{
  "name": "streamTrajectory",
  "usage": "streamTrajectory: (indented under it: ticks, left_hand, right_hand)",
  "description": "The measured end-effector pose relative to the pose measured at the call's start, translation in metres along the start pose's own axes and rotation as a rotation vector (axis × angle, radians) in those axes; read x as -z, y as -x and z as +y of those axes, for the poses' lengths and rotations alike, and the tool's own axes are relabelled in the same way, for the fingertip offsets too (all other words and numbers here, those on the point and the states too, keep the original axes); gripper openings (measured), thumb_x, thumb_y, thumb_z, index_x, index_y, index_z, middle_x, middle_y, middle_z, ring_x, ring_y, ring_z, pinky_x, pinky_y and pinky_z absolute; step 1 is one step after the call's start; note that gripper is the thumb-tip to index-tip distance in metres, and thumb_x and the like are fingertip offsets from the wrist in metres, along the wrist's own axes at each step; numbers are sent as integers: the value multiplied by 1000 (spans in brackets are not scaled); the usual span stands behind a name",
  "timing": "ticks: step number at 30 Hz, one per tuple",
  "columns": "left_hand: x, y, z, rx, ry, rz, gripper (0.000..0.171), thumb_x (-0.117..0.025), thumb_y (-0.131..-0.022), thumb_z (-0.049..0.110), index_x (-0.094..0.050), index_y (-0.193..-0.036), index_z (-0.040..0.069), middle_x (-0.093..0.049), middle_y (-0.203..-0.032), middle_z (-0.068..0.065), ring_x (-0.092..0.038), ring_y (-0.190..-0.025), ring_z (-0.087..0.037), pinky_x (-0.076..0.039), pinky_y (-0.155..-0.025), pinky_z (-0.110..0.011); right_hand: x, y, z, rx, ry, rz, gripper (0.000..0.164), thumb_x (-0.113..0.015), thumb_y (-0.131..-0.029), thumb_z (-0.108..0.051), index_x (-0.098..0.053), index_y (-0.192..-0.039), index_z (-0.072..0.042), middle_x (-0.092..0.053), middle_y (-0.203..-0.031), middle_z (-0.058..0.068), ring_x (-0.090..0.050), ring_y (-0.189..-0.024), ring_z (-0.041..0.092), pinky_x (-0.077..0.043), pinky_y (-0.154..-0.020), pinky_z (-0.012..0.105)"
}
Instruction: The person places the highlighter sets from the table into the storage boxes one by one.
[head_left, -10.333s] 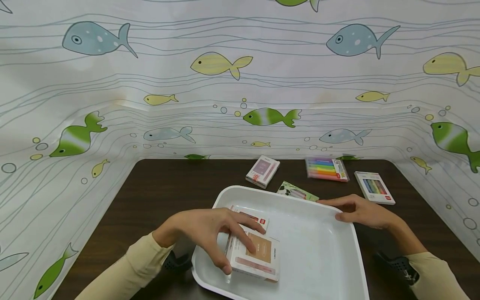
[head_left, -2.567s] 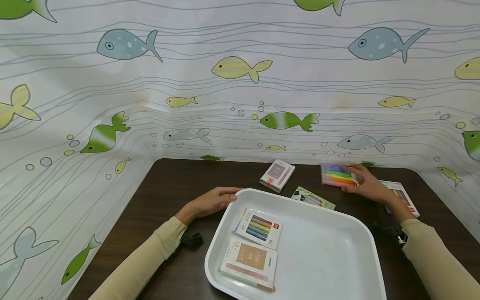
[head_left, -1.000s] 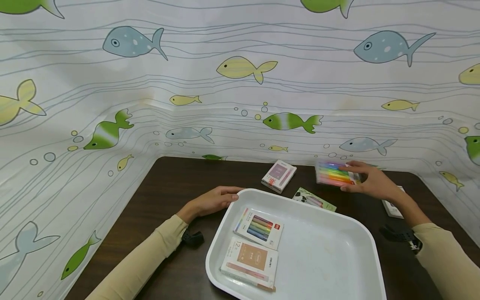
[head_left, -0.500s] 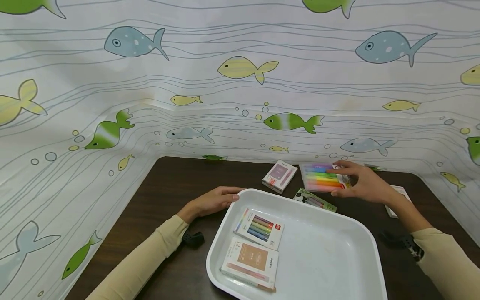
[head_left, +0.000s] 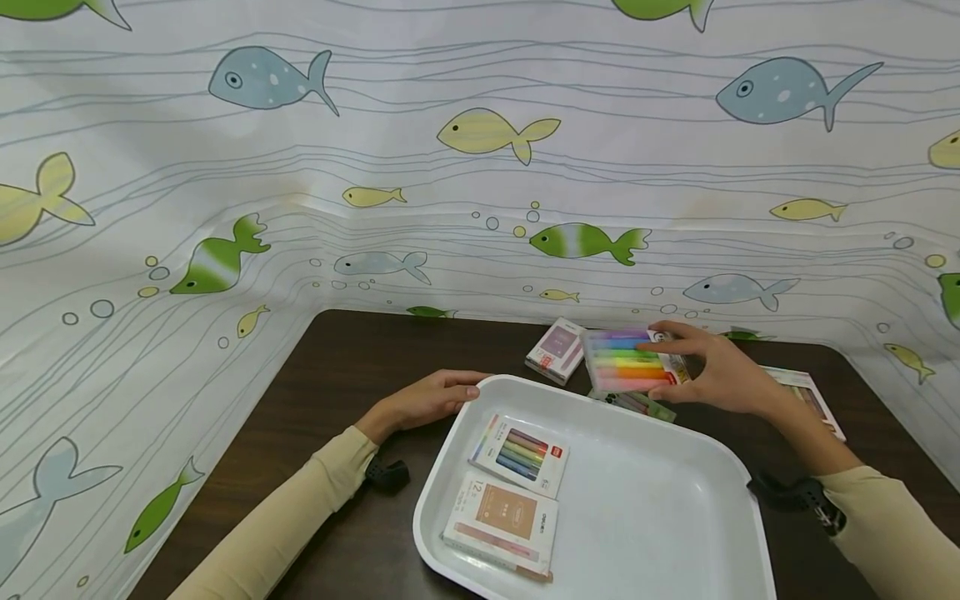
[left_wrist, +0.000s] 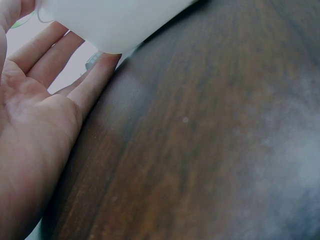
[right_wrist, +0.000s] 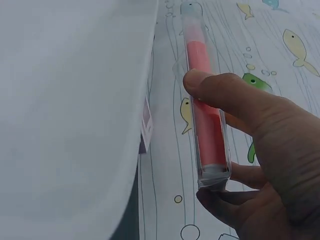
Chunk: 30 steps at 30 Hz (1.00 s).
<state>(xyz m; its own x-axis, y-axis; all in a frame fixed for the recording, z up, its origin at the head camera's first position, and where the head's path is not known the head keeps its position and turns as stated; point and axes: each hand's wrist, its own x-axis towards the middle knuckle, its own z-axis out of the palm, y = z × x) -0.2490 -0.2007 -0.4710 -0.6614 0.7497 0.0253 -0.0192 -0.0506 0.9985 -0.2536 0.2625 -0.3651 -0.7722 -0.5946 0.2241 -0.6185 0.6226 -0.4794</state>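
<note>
In the head view my right hand (head_left: 716, 371) grips a clear case of coloured markers (head_left: 626, 362) by its right end. The right wrist view shows my thumb on one side of the case (right_wrist: 207, 130) and fingers on the other, with a pink barrel inside. The case is raised over a green panda pack (head_left: 637, 404), hiding much of it. My left hand (head_left: 427, 400) touches the far left corner of a white tray (head_left: 660, 500). Its fingers look fairly straight in the left wrist view. Two white boxes lie inside: a colour-pen box (head_left: 521, 454) and a brown-panelled box (head_left: 502, 521).
Behind the tray lies a white box with a mauve panel (head_left: 555, 350), close to the marker case. Another white box (head_left: 813, 400) lies at the right, partly behind my right forearm. A fish-patterned sheet (head_left: 450, 183) backs the dark wooden table (head_left: 360, 354).
My right hand has carried the marker case left from the table's back right, over the panda pack. The left hand, on the tray boxes ten seconds ago, has since stayed at the tray's corner.
</note>
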Motion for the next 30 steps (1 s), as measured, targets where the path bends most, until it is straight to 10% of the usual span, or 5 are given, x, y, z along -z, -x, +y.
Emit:
streamTrajectory:
  ticks: [20,30]
  left_hand:
    - [0,0,2,11,-1,-1,48,-49,-110,17,-43,-154,2,-49,-150,-17,-52,-131,-32,-46,-103,-43]
    - [1,-1,-2,5,6,-2,47,-49,-109,14,-42,-154,1,-48,-151,-17,-49,-133,-31,-44,-106,-42]
  right_hand:
    - [-7,14,-22,127,-10,-19,59,-92,-76,-36,-74,-129,-18,-47,-151,12,-45,-131,44,-45,-89,71]
    - [-12,25,-26,227,-140,-146,59,-91,-79,-31,-70,-134,-26,-43,-155,7,-43,-135,22,-48,-97,27]
